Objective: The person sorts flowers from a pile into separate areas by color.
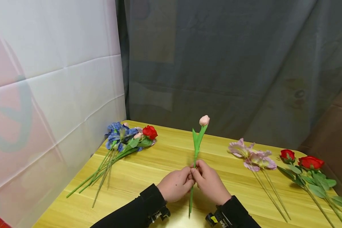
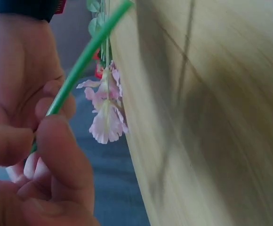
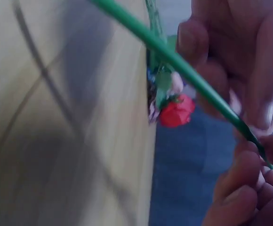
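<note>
A pale pink tulip (image 1: 199, 139) with green leaves stands nearly upright between my two hands, above the middle of the table. My left hand (image 1: 175, 185) pinches its stem from the left. From the right, my right hand (image 1: 211, 183) pinches the same stem between thumb and fingers, touching the left hand. The lower stem (image 2: 80, 63) sticks out below the hands in the left wrist view. The right wrist view also has the green stem (image 3: 174, 59) running into the fingers; the exact contact is partly hidden by them.
Blue flowers (image 1: 117, 133), a red rose (image 1: 149, 132) and pink blooms lie bunched at the table's left. To the right lie pale purple flowers (image 1: 256, 155) and two red roses (image 1: 311, 162) with leaves. A white cloth (image 1: 74, 88) and a grey curtain (image 1: 216, 63) border the table (image 1: 171, 142).
</note>
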A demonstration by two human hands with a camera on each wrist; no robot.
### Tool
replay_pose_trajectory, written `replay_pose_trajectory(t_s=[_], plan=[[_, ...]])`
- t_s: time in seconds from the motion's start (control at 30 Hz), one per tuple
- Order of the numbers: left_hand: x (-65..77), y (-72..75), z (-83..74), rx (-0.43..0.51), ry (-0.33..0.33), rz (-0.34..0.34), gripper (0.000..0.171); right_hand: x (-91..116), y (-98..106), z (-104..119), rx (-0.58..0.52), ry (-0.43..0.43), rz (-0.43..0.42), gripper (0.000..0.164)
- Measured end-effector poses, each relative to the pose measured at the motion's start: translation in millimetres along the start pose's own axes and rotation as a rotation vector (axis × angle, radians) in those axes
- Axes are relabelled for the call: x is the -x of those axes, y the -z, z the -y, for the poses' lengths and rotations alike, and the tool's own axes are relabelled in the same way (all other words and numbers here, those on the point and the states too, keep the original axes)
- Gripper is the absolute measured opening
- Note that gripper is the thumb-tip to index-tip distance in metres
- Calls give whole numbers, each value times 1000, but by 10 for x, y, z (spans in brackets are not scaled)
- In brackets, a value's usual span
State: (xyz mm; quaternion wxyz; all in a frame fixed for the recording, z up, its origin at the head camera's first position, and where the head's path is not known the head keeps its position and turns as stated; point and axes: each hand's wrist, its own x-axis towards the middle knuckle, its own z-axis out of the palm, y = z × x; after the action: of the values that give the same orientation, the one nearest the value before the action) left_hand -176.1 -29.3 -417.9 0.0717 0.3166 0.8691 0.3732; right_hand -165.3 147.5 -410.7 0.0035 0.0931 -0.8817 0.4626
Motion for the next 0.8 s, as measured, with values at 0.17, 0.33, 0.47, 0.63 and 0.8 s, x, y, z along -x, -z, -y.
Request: replay_pose_trajectory(t_s=[0.17,0.33,0.47,0.63,0.8], plan=[[23,-20,6,-80,-1,16,9,-57,103,-269,120,-61,-22,8],[55,-18,49,-61,19,64,8,-66,236,-560,229,-139,7,11],[67,-6,91,-45,34,75,10,-59,321,-674,277,-163,51,12],[83,23,155,-22,51,63,10,-48,394,-726,331,-193,81,12],[107,61,195,-10,56,52,10,-43,436,-740,353,-223,64,22]])
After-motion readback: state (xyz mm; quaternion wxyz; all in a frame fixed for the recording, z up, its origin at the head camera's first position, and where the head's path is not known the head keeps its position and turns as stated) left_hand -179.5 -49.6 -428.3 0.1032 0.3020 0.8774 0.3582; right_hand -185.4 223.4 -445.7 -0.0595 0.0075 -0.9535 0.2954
